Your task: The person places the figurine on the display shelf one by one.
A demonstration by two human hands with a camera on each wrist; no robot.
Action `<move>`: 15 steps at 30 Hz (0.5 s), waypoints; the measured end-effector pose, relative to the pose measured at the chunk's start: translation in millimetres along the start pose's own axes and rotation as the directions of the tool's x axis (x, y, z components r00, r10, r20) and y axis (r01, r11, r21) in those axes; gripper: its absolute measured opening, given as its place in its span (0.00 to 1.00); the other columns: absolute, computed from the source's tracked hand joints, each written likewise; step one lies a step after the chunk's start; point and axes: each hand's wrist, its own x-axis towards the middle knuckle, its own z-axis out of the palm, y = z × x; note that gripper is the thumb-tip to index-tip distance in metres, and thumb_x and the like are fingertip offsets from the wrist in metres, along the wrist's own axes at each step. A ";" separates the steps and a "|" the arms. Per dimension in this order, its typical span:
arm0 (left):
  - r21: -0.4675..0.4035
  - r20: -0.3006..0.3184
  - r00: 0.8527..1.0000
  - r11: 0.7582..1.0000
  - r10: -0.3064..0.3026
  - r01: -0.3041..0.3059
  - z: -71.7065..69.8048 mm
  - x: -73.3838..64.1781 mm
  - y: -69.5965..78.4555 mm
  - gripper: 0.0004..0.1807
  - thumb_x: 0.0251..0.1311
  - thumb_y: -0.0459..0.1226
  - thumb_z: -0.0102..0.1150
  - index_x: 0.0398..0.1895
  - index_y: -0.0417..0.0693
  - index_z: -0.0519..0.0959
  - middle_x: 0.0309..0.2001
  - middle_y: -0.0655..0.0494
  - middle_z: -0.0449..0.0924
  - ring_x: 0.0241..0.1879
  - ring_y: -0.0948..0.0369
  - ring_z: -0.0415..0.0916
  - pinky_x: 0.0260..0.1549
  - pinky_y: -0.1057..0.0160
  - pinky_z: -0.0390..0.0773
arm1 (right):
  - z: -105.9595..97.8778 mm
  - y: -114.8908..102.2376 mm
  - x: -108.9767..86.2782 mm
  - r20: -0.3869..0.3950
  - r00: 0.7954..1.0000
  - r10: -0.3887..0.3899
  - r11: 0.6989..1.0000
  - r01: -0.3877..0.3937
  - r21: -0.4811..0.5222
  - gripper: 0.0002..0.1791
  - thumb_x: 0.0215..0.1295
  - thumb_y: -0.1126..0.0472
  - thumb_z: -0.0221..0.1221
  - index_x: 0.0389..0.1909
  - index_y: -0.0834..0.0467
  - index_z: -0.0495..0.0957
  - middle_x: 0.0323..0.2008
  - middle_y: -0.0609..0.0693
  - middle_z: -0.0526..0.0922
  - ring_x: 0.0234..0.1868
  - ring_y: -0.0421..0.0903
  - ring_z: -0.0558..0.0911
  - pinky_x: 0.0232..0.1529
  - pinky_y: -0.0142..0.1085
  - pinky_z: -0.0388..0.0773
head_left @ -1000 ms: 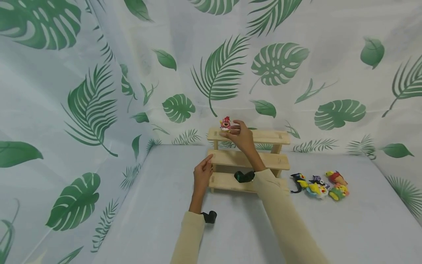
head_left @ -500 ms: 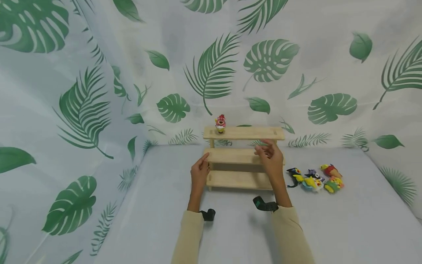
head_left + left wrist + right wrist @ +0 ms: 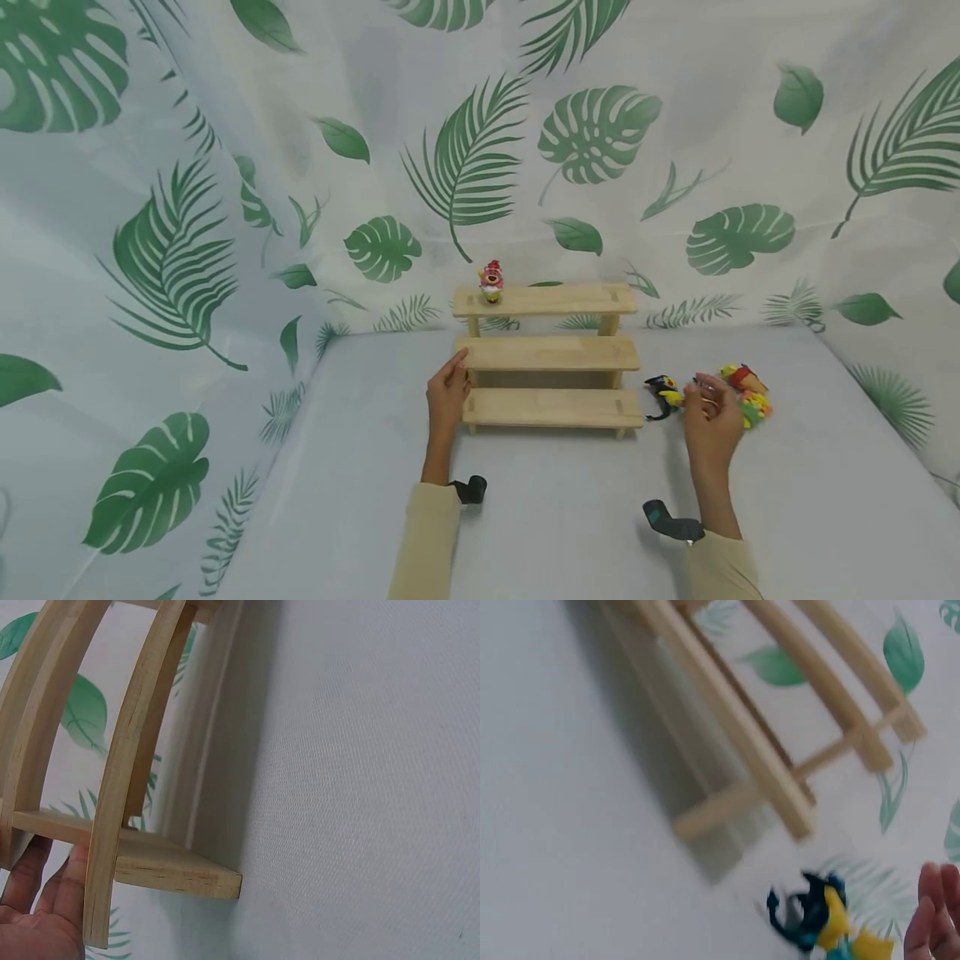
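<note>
A three-tier wooden display stand [image 3: 547,356] stands near the back wall. My left hand [image 3: 447,396] grips the left end of its middle tier; the left wrist view shows those fingers [image 3: 64,885] against the side support. On the top tier, toward the left, a pink bear figurine [image 3: 491,282] with a red hat stands upright. My right hand [image 3: 712,425] is over the group of figurines to the right of the stand, fingers loosely bent, hiding the middle ones. Just left of it lies a black-and-yellow figurine [image 3: 663,395], which the right wrist view shows below the stand's end.
Beyond the right hand lie a red-and-yellow figurine [image 3: 745,378] and a green-and-yellow figurine [image 3: 754,408]. A leaf-printed sheet [image 3: 480,167] hangs behind and to the left of the white tabletop [image 3: 555,517]. Each wrist carries a black camera mount [image 3: 471,490].
My right hand has let go of the bear figurine on the top tier and moved right and down to the figurine group. The left hand stays on the stand; the head view has shifted slightly.
</note>
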 end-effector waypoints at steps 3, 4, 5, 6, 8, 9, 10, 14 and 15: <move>0.002 -0.023 1.000 1.000 -0.008 0.008 0.0 -1.8 -1.2 0.18 0.74 0.35 0.48 0.62 0.41 0.76 0.48 0.34 0.78 0.43 0.49 0.77 0.44 0.48 0.82 | -20.0 17.2 3.4 -0.102 0.992 0.071 0.994 -0.079 -0.071 0.17 0.71 0.60 0.53 0.58 0.61 0.74 0.38 0.34 0.71 0.29 0.25 0.71 0.27 0.13 0.68; 0.007 -0.032 0.999 1.000 -0.005 0.005 -0.2 -2.5 -1.4 0.18 0.73 0.35 0.49 0.62 0.41 0.76 0.49 0.36 0.79 0.43 0.49 0.77 0.44 0.48 0.82 | -26.0 22.4 5.2 -0.117 0.988 0.103 0.990 -0.113 -0.086 0.18 0.72 0.59 0.52 0.59 0.61 0.72 0.38 0.34 0.69 0.28 0.24 0.70 0.26 0.13 0.68; 0.010 -0.043 0.999 1.000 -0.007 0.007 -0.6 -3.0 -1.6 0.18 0.73 0.35 0.49 0.61 0.41 0.76 0.49 0.37 0.79 0.43 0.49 0.77 0.44 0.49 0.83 | -31.2 27.8 7.3 -0.121 0.983 0.134 0.984 -0.147 -0.098 0.20 0.72 0.58 0.51 0.61 0.61 0.70 0.39 0.35 0.67 0.26 0.23 0.70 0.25 0.13 0.68; 0.005 -0.049 0.999 1.000 -0.010 0.010 -0.8 -3.6 -1.9 0.17 0.73 0.35 0.49 0.61 0.41 0.77 0.48 0.37 0.79 0.42 0.49 0.77 0.42 0.52 0.83 | -36.6 32.7 10.1 -0.116 0.978 0.174 0.977 -0.186 -0.108 0.22 0.73 0.57 0.50 0.64 0.60 0.67 0.40 0.35 0.65 0.24 0.22 0.69 0.23 0.14 0.69; 0.001 -0.047 0.999 1.000 -0.012 0.012 -0.8 -4.3 -2.0 0.17 0.73 0.34 0.49 0.61 0.40 0.77 0.42 0.33 0.78 0.36 0.48 0.74 0.35 0.57 0.82 | -46.0 41.0 16.5 -0.080 0.962 0.261 0.956 -0.269 -0.114 0.26 0.74 0.55 0.47 0.69 0.57 0.60 0.44 0.38 0.61 0.21 0.22 0.70 0.21 0.15 0.71; -0.005 -0.043 0.999 1.000 -0.015 0.015 -0.7 -4.4 -2.0 0.17 0.73 0.34 0.49 0.61 0.40 0.77 0.40 0.32 0.77 0.35 0.49 0.74 0.33 0.60 0.81 | -49.8 44.5 20.0 -0.055 0.952 0.302 0.944 -0.307 -0.122 0.28 0.74 0.54 0.45 0.71 0.56 0.55 0.48 0.40 0.60 0.21 0.22 0.70 0.22 0.16 0.72; -0.007 -0.038 0.999 1.000 -0.016 0.016 -0.3 -4.5 -1.8 0.17 0.73 0.34 0.49 0.61 0.40 0.76 0.38 0.31 0.75 0.33 0.49 0.73 0.31 0.63 0.79 | -52.9 47.8 23.2 -0.035 0.942 0.333 0.931 -0.334 -0.146 0.29 0.74 0.53 0.44 0.73 0.55 0.52 0.51 0.44 0.59 0.23 0.23 0.70 0.23 0.16 0.73; -0.007 -0.018 1.000 1.000 0.001 -0.001 1.6 -3.0 -0.5 0.18 0.73 0.34 0.48 0.61 0.39 0.76 0.34 0.29 0.73 0.30 0.49 0.72 0.27 0.66 0.77 | -57.5 54.5 34.6 0.026 0.909 0.416 0.887 -0.399 -0.235 0.34 0.74 0.49 0.41 0.76 0.57 0.44 0.66 0.60 0.54 0.45 0.40 0.78 0.41 0.25 0.80; -0.003 -0.014 1.000 1.000 0.006 -0.006 2.1 -2.4 -0.2 0.18 0.73 0.34 0.48 0.61 0.38 0.76 0.34 0.28 0.72 0.30 0.48 0.72 0.27 0.66 0.77 | -57.4 55.4 36.7 0.028 0.906 0.423 0.879 -0.403 -0.255 0.35 0.74 0.48 0.41 0.76 0.58 0.44 0.68 0.63 0.54 0.52 0.47 0.75 0.49 0.30 0.80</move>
